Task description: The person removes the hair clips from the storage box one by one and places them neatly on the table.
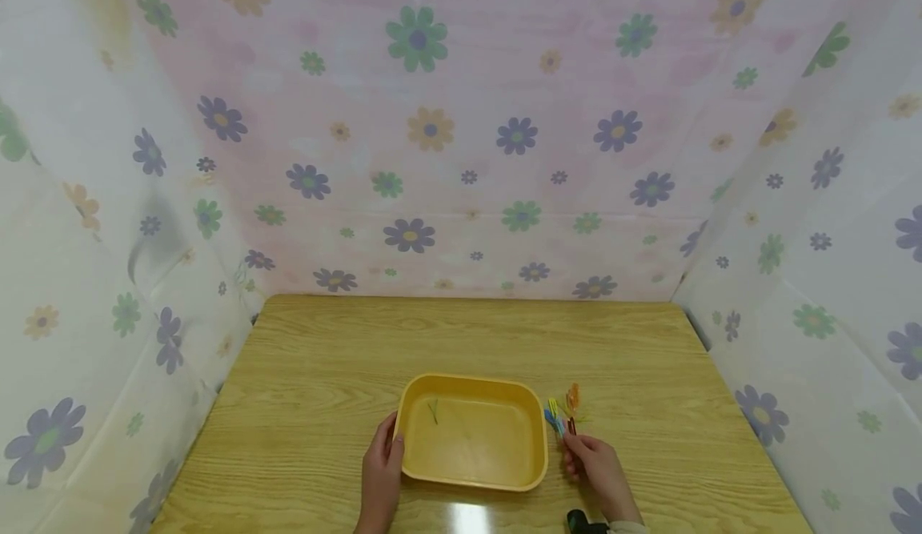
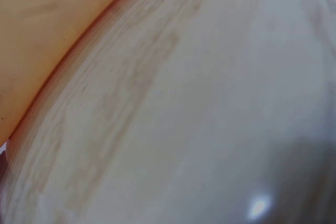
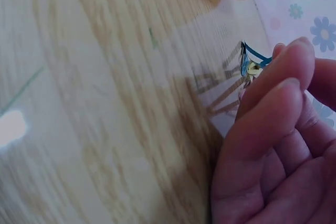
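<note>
A yellow plastic basin (image 1: pixel 471 482) stands at the table's front middle. Against its left wall my left hand (image 1: pixel 382 466) grips the side, thumb at the rim. Inside the basin lies a thin green strand (image 1: pixel 433 411). Just right of it my right hand (image 1: pixel 594 466) pinches a bunch of thin coloured strips (image 1: pixel 555 415), mostly blue and yellow, with orange and dark red ones beside them. Up close in the right wrist view, the blue strip (image 3: pixel 257 53) sticks out past the fingertips; the fingers hide the rest. The left wrist view shows the basin's wall (image 2: pixel 47 30) but little of the hand.
The wood-grain table (image 1: pixel 324 342) has a flowered cloth (image 1: pixel 461 158) behind it and at both sides. A black device (image 1: pixel 583 523) sits at my right wrist. Thin green strands (image 3: pixel 23 90) show on the tabletop in the right wrist view.
</note>
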A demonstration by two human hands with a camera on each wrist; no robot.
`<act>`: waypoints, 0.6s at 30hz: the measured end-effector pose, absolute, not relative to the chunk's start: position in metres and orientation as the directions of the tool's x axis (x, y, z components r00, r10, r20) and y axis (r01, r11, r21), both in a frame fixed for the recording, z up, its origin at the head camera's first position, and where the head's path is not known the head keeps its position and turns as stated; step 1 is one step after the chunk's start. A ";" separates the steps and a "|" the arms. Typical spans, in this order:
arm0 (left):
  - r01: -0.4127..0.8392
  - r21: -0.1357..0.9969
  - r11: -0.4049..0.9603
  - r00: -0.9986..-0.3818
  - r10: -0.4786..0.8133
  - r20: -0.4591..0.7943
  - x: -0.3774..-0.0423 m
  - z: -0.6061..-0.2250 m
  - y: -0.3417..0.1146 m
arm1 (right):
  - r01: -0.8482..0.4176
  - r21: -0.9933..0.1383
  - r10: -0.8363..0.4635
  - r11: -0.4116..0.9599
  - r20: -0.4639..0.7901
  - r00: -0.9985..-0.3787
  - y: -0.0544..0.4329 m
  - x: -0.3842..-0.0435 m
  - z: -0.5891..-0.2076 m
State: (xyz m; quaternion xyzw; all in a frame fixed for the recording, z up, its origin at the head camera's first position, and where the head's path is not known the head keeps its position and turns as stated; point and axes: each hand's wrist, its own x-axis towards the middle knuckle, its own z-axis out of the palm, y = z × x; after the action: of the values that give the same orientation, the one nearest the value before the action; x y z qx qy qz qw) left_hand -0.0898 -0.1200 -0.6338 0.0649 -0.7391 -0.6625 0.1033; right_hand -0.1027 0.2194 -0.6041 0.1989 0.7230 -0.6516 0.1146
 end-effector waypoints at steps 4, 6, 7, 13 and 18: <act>0.035 0.993 0.110 -0.971 -0.230 0.059 -0.089 -0.633 -0.120 | 0.437 -0.898 0.164 0.054 -0.424 -0.891 0.221 -0.101 -0.605; 0.025 0.995 0.099 -0.971 -0.234 0.047 -0.089 -0.633 -0.120 | 0.437 -0.898 0.176 0.052 -0.422 -0.889 0.223 -0.101 -0.605; 0.025 0.995 0.099 -0.972 -0.232 0.048 -0.089 -0.632 -0.120 | 0.437 -0.898 0.180 0.052 -0.422 -0.888 0.224 -0.101 -0.605; 0.024 0.993 0.118 -0.969 -0.242 0.052 -0.089 -0.629 -0.120 | 0.459 -0.887 0.191 0.040 -0.444 -0.875 0.233 -0.098 -0.608; 0.040 0.993 0.108 -0.973 -0.223 0.063 -0.089 -0.628 -0.120 | 0.477 -0.879 0.198 0.023 -0.464 -0.864 0.239 -0.097 -0.610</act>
State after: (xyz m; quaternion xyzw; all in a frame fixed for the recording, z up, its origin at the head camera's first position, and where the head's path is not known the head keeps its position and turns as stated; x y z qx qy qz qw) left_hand -0.0888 -0.1196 -0.6285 0.0620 -0.7377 -0.6650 0.0988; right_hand -0.0966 0.2391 -0.6102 0.2386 0.7072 -0.6571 0.1061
